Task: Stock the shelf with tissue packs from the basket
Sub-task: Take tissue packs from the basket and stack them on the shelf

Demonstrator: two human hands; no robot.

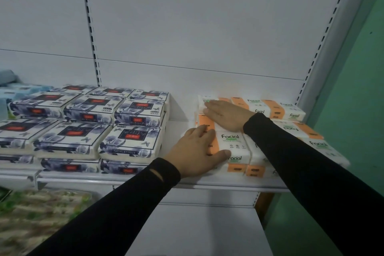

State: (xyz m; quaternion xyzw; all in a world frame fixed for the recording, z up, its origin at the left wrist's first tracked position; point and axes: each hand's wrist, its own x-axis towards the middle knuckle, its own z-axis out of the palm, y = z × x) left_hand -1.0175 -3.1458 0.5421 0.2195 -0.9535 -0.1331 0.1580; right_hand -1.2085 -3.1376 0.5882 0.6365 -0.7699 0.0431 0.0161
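Pressing flat, the left hand is lying with its fingers straight across the left end of the front orange-and-white "Facial" tissue pack, thumb stretched along the pack's near edge; nothing is curled round it. The right hand is resting just behind, palm down with fingers straight and pointing left, on the rear "Facial" pack. Both packs are sitting on the white shelf, their long axes running left to right, at the left end of the orange row. An open strip of shelf is lying to the left of the fingers, between this row and the blue floral tissue packs. The left hand is nearer that gap, so any squaring-up push probably falls to it. The basket is not showing.
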